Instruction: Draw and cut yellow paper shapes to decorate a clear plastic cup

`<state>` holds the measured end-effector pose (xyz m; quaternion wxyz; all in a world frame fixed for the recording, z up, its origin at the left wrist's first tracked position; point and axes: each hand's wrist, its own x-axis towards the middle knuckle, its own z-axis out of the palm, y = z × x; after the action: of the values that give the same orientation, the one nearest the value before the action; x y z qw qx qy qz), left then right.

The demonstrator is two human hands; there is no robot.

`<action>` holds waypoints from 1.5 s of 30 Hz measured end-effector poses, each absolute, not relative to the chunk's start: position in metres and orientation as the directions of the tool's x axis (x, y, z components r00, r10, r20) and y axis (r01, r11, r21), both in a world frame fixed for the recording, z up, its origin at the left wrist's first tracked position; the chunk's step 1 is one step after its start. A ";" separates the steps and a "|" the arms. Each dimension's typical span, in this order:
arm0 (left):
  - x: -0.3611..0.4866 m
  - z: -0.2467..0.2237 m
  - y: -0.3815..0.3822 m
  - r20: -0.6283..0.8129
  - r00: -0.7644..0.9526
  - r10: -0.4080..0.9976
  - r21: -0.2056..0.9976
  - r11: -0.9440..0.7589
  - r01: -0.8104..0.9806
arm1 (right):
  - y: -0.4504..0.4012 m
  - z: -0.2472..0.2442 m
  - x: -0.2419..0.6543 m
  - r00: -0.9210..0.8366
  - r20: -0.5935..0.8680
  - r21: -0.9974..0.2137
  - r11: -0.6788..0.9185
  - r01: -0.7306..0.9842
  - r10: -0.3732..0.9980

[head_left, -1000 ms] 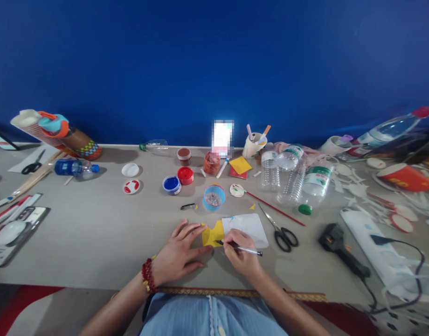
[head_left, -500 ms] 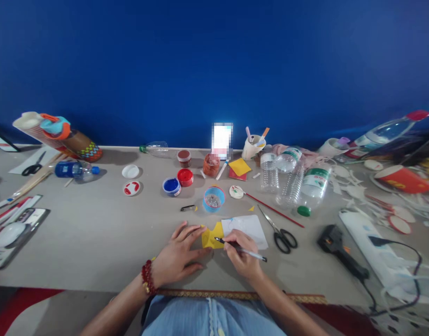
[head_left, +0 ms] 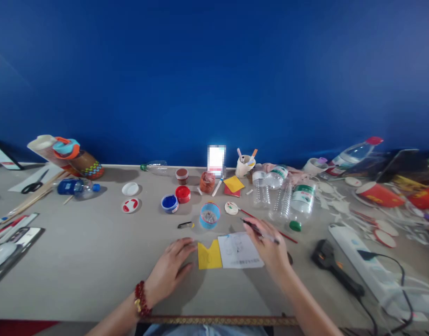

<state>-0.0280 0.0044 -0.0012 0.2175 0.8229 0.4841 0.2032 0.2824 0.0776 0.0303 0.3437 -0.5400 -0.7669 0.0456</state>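
My right hand (head_left: 270, 245) grips a pen (head_left: 261, 230) and hovers by the right edge of a white paper (head_left: 240, 256) with drawn lines and writing. Beside that sheet, on its left, lies a piece of yellow paper (head_left: 210, 261) with a notch cut in its top edge and faint marks. Just left of the yellow paper is my left hand (head_left: 170, 266), fingers stretched out and holding nothing; a red bead bracelet (head_left: 141, 298) circles its wrist. Scissors (head_left: 290, 257) are mostly hidden behind my right hand, and a paintbrush (head_left: 245, 213) is partly covered by it.
Beyond the papers stand a blue-rimmed cup (head_left: 210, 217), a blue paint jar (head_left: 170, 204) and a red paint jar (head_left: 183, 193). Clear plastic bottles (head_left: 301, 200), a glue gun (head_left: 336, 268) and a power strip (head_left: 357, 266) occupy the right side. A blue-labelled bottle (head_left: 74, 187) lies at left.
My right hand has lifted the pen away from the yellow paper and swung right, across the white sheet. My left hand has slid left off the yellow paper. The view has tilted up.
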 end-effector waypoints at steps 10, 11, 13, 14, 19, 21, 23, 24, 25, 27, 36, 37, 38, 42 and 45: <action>-0.008 -0.006 0.041 0.213 0.385 0.898 0.449 -0.440 0.778 | 0.157 0.066 0.284 -0.219 -0.015 0.044 0.219 0.975 0.976; -0.006 -0.006 0.041 0.212 0.383 0.899 0.457 -0.437 0.775 | 0.163 0.066 0.280 -0.227 -0.017 0.056 0.228 0.972 0.974; -0.004 -0.006 0.042 0.207 0.372 0.905 0.471 -0.426 0.772 | 0.174 0.065 0.274 -0.240 -0.019 0.080 0.241 0.967 0.971; -0.003 -0.006 0.041 0.206 0.366 0.908 0.475 -0.420 0.774 | 0.179 0.065 0.271 -0.248 -0.019 0.089 0.249 0.964 0.969; -0.002 -0.005 0.041 0.198 0.358 0.912 0.475 -0.409 0.779 | 0.197 0.060 0.262 -0.320 -0.017 0.088 0.320 0.943 0.947; -0.002 -0.006 0.042 0.206 0.359 0.910 0.479 -0.414 0.774 | 0.198 0.059 0.263 -0.335 0.005 0.082 0.333 0.939 0.942; -0.002 -0.007 0.042 0.218 0.376 0.901 0.484 -0.434 0.760 | 0.197 0.060 0.266 -0.337 0.041 0.073 0.333 0.940 0.941; -0.002 -0.007 0.043 0.225 0.387 0.894 0.485 -0.448 0.751 | 0.195 0.062 0.268 -0.335 0.061 0.067 0.331 0.941 0.940; -0.002 -0.007 0.043 0.235 0.397 0.887 0.486 -0.461 0.743 | 0.191 0.064 0.271 -0.332 0.081 0.059 0.328 0.943 0.940; -0.001 -0.006 0.043 0.247 0.400 0.883 0.482 -0.470 0.740 | 0.180 0.069 0.276 -0.329 0.116 0.042 0.327 0.944 0.937; 0.002 0.001 0.044 0.183 0.397 0.899 0.490 -0.433 0.756 | 0.083 0.054 0.276 -0.505 0.143 -0.345 0.521 0.781 0.851; 0.002 0.002 0.045 0.176 0.399 0.900 0.494 -0.431 0.755 | 0.074 0.049 0.274 -0.516 0.145 -0.381 0.529 0.758 0.844; 0.002 0.003 0.045 0.171 0.401 0.900 0.499 -0.430 0.752 | 0.066 0.044 0.272 -0.515 0.153 -0.416 0.528 0.740 0.843; -0.002 0.010 0.044 0.156 0.394 0.906 0.524 -0.414 0.744 | 0.038 0.032 0.263 -0.478 0.201 -0.562 0.500 0.659 0.855; -0.006 0.019 0.038 0.128 0.384 0.914 0.585 -0.382 0.716 | 0.024 0.028 0.252 -0.385 0.199 -0.686 0.409 0.602 0.901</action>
<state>-0.0064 0.0382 0.0188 0.2239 0.8011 0.5087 0.2220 0.2517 0.0244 0.0276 0.2845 -0.4762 -0.7895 0.2626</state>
